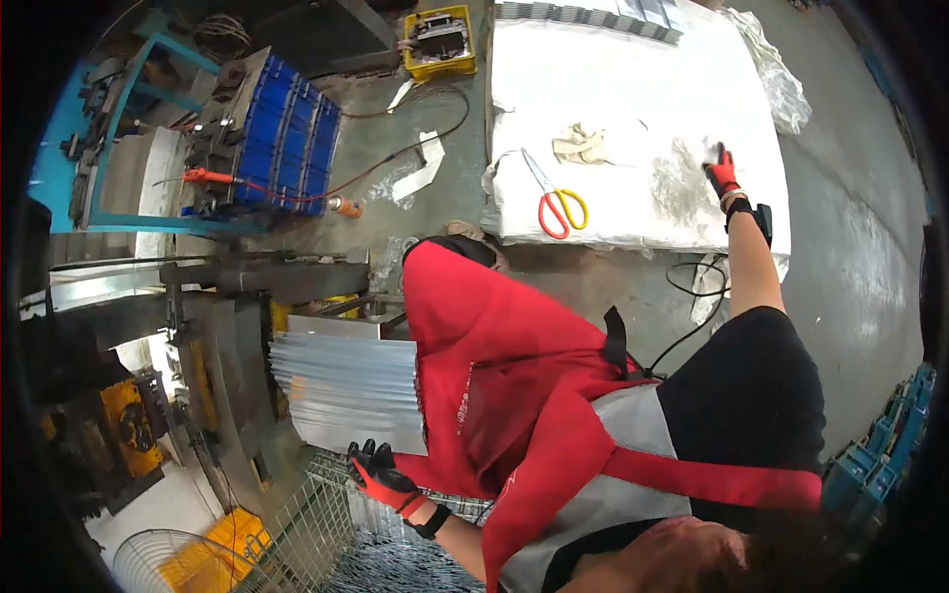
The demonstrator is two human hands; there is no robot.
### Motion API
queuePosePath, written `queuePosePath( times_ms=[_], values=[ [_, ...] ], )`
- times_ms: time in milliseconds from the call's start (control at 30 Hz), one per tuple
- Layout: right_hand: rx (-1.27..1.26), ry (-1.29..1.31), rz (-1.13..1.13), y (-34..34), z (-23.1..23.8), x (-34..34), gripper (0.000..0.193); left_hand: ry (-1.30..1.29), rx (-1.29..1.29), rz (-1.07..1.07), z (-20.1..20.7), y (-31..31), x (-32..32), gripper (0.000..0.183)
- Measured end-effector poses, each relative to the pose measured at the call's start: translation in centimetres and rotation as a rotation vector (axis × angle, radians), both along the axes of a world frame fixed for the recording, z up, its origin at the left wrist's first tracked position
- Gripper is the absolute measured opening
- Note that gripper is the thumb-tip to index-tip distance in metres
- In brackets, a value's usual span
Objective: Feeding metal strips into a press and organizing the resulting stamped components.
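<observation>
My left hand (pixel 384 478), in a black and red glove, is at the lower edge of a fanned stack of shiny thin metal sheets (pixel 346 385). Its fingers are apart and a little bent; whether they touch the stack I cannot tell. The stack lies beside my red apron (pixel 494 346). On the right, my right hand (pixel 724 173), gloved the same way, reaches out over the white-covered table (pixel 633 99) with fingers apart and nothing in them. Crumpled clear plastic film (pixel 682 183) lies just left of it. Scissors (pixel 556 203) with red and yellow handles and a beige cloth (pixel 580 144) are farther left.
More metal strips (pixel 603 22) lie at the table's far edge. A wire basket (pixel 326 514) with many metal pieces stands below my left hand. Machinery (pixel 217 366) fills the left side, with blue bins (pixel 287 128) behind. A cable (pixel 707 296) hangs near my right arm.
</observation>
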State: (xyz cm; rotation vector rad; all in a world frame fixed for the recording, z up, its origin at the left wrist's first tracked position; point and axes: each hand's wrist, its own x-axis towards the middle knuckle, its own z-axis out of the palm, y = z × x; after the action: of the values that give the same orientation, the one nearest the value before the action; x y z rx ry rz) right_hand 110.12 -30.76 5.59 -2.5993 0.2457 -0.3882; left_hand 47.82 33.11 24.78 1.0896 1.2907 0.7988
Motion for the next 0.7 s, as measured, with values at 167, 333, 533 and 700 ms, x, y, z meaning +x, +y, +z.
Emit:
queuePosePath(
  times_ms=[167, 333, 533, 700],
  values=[
    [0.557, 0.627, -0.182, 2.0, -0.9, -1.1, 0.060, 0.093, 0.047, 0.042, 1.1, -1.1, 0.1, 0.045],
    [0.241, 0.002, -0.202, -0.8, -0.3, 0.2, 0.030, -0.157, 0.095, 0.159, -4.2, 1.5, -5.7, 0.041],
    [0.746, 0.076, 0.473, 20.8, 7.4, -4.0, 0.038, 0.212, 0.188, 0.574, -9.2, 0.8, -9.4, 0.046],
    [0.771, 0.581, 1.057, 41.8, 11.5, -12.0, 0.043, 1.171, 0.363, -0.235, -15.5, -0.1, -12.5, 0.068]
  ],
)
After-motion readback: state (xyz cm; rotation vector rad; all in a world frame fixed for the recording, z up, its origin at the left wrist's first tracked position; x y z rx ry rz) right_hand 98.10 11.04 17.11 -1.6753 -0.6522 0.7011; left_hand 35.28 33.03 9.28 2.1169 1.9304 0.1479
